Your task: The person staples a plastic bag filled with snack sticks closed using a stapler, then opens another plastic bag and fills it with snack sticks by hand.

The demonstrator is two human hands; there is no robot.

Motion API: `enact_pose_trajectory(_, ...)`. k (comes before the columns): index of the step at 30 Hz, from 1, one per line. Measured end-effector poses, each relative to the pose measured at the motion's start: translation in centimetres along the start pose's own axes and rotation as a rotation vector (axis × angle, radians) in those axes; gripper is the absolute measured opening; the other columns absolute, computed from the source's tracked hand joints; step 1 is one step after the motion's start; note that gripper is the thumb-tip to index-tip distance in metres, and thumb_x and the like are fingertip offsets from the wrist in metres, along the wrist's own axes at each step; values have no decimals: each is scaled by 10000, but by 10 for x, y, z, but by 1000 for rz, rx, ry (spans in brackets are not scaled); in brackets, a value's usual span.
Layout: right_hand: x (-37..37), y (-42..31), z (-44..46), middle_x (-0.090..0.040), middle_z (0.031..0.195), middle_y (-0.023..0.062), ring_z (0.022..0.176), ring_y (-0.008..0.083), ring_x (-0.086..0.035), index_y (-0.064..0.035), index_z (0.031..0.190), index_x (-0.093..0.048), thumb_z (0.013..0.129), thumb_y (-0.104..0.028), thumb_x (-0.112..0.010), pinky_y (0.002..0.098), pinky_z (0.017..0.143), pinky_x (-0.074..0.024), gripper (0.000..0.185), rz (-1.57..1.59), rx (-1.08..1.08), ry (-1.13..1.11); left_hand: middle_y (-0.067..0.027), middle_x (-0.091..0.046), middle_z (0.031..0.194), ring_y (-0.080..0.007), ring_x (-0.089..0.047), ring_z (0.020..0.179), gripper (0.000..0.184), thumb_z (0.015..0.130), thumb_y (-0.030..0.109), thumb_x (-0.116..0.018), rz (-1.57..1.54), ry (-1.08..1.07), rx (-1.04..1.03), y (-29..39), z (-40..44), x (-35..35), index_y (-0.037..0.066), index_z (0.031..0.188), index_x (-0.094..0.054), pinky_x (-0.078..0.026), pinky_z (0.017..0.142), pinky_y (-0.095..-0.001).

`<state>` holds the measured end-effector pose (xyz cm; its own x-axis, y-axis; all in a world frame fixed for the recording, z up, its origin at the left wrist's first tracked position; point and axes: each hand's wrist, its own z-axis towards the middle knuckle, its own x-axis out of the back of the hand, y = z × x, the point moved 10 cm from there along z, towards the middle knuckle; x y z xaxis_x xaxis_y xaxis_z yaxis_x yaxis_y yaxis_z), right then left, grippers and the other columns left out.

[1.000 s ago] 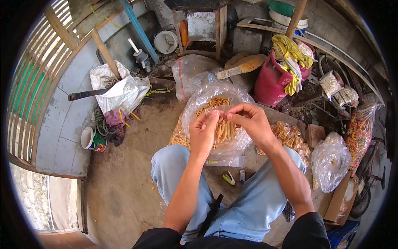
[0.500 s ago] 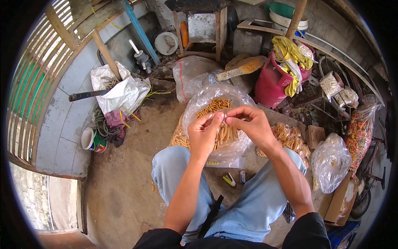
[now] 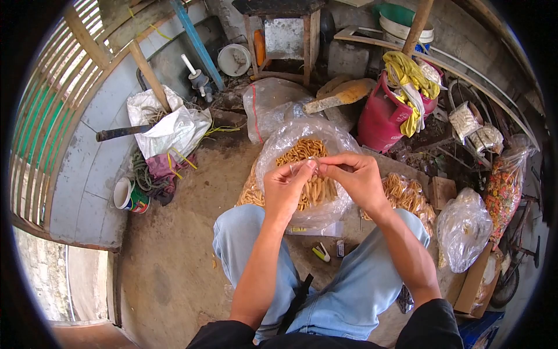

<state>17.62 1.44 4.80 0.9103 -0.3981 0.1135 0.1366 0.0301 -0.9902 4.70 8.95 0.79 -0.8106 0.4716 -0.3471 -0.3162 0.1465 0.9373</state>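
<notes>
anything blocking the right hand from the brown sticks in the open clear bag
Nothing solid shows between the right hand and the brown sticks: the clear bag lies open beneath that hand. Thin clear plastic, apparently pinched by it and the left hand, may hang over some sticks; its extent is unclear.

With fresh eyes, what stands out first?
The left hand and right hand come close together over an open plastic bag of brown snacks, mid-view. Beyond, to the right, stands a red gas cylinder draped with yellow cloth; a white sack sits at left.
</notes>
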Motion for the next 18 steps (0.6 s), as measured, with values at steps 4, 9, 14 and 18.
enact_pose_trajectory(4,-8,-35,-8,-679,858,101,766,178,-639,-25,958,-710,790,12,-657,274,713,-493,180,-264,317,26,-62,-686,811,-60,-593,718,189,872,140,-669,0,58,-2,4,-1,3,-43,916,-694,-448,647,-179)
enact_pose_trajectory(9,-22,-53,-17,-652,882,113,803,258,-623,-55,994,-698,739,96,-608,322,717,-499,310,-537,641,3,-52,-685,789,-32,-551,661,186,879,152,-660,-99,99,-3,1,0,12,-28,902,-702,-412,577,-178)
enact_pose_trajectory(14,-30,-59,-22,-600,926,84,866,275,-581,-61,1018,-678,639,39,-649,379,707,-507,393,-680,786,-39,-48,-686,803,-47,-580,691,193,873,153,-669,-122,95,108,-14,2,18,-31,928,-697,-427,587,-178)
enact_pose_trajectory(18,-33,-64,-25,-592,910,72,863,268,-578,-55,995,-678,646,9,-662,374,704,-508,356,-769,813,-64,-7,-670,765,-26,-530,637,167,855,176,-693,-113,119,75,-4,0,13,10,870,-708,-382,567,-196)
